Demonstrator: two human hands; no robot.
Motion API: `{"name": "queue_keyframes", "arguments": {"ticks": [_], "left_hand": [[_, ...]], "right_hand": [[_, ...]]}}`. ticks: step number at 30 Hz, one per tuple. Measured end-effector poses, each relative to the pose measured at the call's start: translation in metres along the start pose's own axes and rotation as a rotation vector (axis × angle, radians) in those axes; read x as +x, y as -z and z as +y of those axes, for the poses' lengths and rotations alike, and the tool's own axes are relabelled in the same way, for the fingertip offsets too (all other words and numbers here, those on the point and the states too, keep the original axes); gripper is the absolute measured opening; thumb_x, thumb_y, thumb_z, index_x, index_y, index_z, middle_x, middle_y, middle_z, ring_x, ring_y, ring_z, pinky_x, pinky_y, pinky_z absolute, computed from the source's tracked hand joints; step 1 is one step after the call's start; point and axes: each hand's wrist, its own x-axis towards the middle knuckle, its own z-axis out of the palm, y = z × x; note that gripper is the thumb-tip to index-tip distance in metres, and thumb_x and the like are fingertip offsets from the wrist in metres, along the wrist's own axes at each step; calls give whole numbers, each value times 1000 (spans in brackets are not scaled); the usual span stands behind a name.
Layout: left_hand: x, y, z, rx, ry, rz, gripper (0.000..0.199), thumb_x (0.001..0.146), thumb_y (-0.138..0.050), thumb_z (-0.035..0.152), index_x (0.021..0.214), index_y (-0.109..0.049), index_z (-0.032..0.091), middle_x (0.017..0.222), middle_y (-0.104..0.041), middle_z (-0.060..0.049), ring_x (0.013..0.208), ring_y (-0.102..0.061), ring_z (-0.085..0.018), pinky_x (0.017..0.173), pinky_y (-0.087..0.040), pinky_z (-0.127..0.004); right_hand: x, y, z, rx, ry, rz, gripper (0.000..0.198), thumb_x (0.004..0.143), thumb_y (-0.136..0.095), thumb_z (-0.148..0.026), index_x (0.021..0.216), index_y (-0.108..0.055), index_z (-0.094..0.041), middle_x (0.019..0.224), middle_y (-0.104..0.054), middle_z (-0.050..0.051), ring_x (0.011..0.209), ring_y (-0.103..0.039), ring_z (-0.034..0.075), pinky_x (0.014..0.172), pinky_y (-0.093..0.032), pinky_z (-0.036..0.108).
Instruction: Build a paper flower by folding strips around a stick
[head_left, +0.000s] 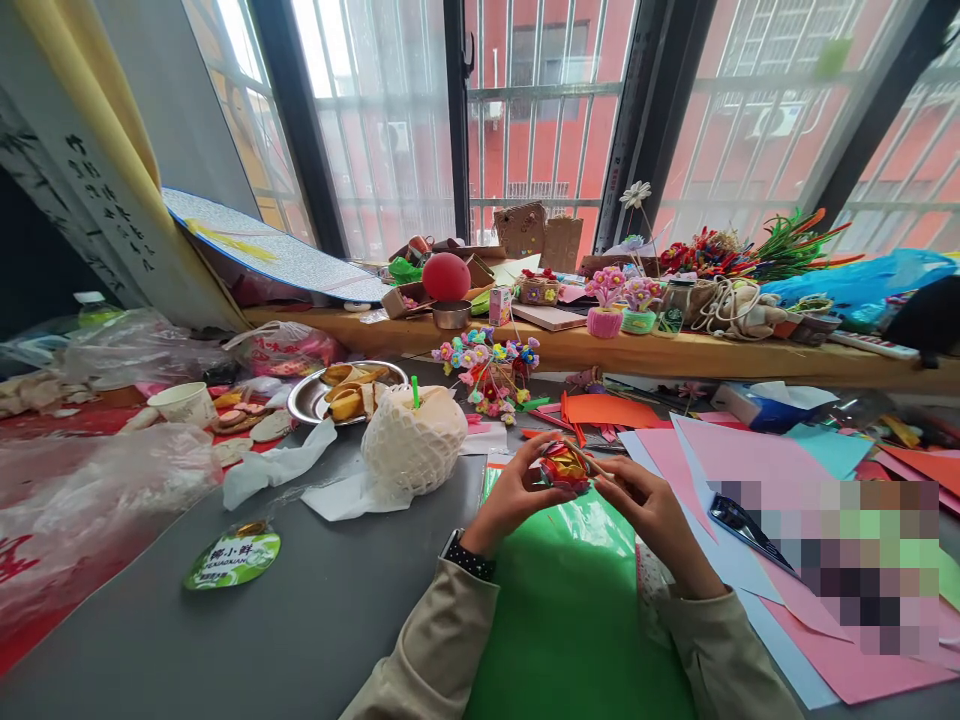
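A small red and gold folded foil flower (564, 466) is held up over the table's middle. My left hand (510, 500) is closed around its left side, thumb below and fingers behind. On its right, my right hand (646, 510) is pinched on a thin pale stick (598, 468) whose tip touches the flower's edge. How far the stick runs inside the right fingers is hidden. Beneath both hands lies a shiny green plastic sheet (577, 600). A dark watch (469, 555) with a dotted strap is on my left wrist.
A netted white coconut (414, 440) with a green straw stands left of the hands, near a metal plate (300, 405) of fruit peels. Pink and blue paper sheets (739, 450) and a phone (750, 530) lie right. Behind are colourful pipe-cleaner flowers (491, 365) and a cluttered wooden sill (555, 350).
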Motion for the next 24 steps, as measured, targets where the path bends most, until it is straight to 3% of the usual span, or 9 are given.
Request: {"name": "queue_keyframes", "arguments": {"ticks": [4, 8, 11, 16, 24], "left_hand": [[0, 0, 5, -65, -24, -53, 58, 55, -69, 11, 106, -47, 23, 113, -50, -7, 94, -54, -21, 82, -43, -33], [0, -1, 5, -93, -28, -47, 57, 55, -69, 11, 106, -49, 22, 114, -49, -7, 97, -52, -22, 81, -43, -33], [0, -2, 3, -92, -29, -32, 57, 53, -70, 10, 106, -51, 21, 114, -51, -7, 101, -50, -24, 82, -43, -32], [0, -2, 1, -110, -2, -26, 61, 51, -71, 7, 107, -52, 22, 111, -54, -6, 101, -50, -24, 82, -43, -32], [0, -2, 3, -101, 20, 5, 61, 47, -72, 8, 104, -56, 20, 102, -60, -6, 91, -56, -23, 76, -47, -32]], "right_hand": [[-1, -2, 0, -24, 1, 29, 41, 62, -62, -42, 96, -58, -18, 85, -57, 4, 54, -46, 11, 47, -37, 23], [-2, -10, 0, -54, 19, 86, 36, 64, -63, -36, 94, -56, -18, 72, -51, 0, 47, -35, 8, 43, -31, 21], [-2, -14, 0, 12, -3, 125, 29, 65, -62, -36, 87, -56, -17, 66, -49, -1, 48, -37, 9, 43, -30, 21], [-2, -13, 0, 186, -32, 102, 26, 62, -65, -36, 77, -55, -17, 75, -55, 4, 61, -50, 14, 49, -39, 24], [-3, -13, -8, 151, -29, 158, 19, 61, -66, -34, 69, -59, -18, 72, -59, 3, 66, -54, 16, 57, -44, 27]]}}
